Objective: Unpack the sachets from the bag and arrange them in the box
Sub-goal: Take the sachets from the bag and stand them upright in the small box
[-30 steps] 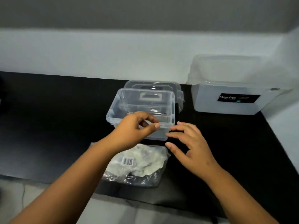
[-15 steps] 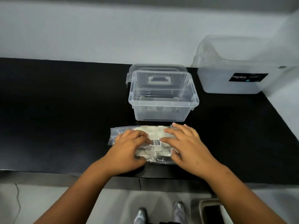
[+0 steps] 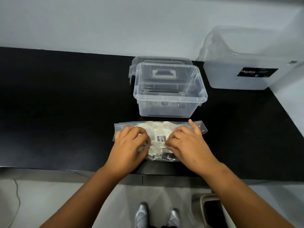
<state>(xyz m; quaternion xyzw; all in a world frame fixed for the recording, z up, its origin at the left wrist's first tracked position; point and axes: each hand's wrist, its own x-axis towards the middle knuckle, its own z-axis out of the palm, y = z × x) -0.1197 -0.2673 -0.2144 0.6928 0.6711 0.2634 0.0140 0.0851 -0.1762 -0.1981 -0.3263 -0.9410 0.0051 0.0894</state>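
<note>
A clear plastic bag [image 3: 158, 127] full of pale sachets, with a barcode label on top, lies on the black counter [image 3: 65, 104] near its front edge. My left hand [image 3: 130, 145] grips the bag's left part with curled fingers. My right hand [image 3: 185, 142] pinches the plastic just right of the barcode, its little finger stretched out. Just behind the bag stands the small clear box [image 3: 170, 96], open and with nothing in it. Its lid [image 3: 162, 63] with a white handle stands behind the box.
A larger translucent tub [image 3: 246, 66] with a black Megabox label stands at the back right against the wall. Below the counter's front edge I see grey floor, my two shoes [image 3: 156, 216] and a bin [image 3: 212, 209] at the right.
Both hands dropped from the box's front rim onto the bag and now curl tighter into its plastic. My view has tipped downward, showing floor and shoes.
</note>
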